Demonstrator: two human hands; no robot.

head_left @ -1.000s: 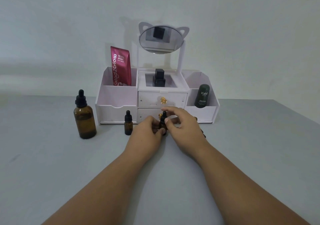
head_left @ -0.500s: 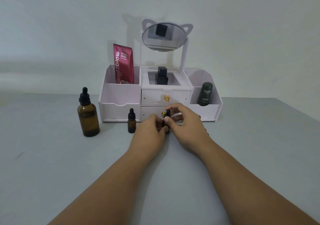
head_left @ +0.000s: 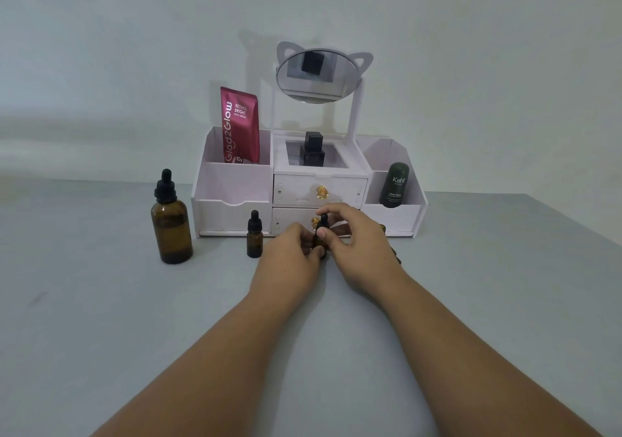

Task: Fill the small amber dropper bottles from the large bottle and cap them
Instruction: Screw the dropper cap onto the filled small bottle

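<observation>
Head view: both hands meet at a small amber glass dropper bottle point(head_left: 321, 234) standing on the grey bench point(head_left: 101, 319) before the white organiser point(head_left: 232, 184). Left hand point(head_left: 289, 258) grips its body; right hand point(head_left: 361, 248) pinches its black dropper cap. Large amber bottle point(head_left: 171, 223) stands capped, well left.

Both hands met at a small amber dropper bottle point(head_left: 322, 234) on the grey surface point(head_left: 101, 319): left hand point(head_left: 289, 255) gripped its body, right hand point(head_left: 361, 248) pinched its black cap. Left of the fingers point(head_left: 319, 250) stood another small bottle point(head_left: 254, 234), then the large bottle point(head_left: 171, 221).
</observation>
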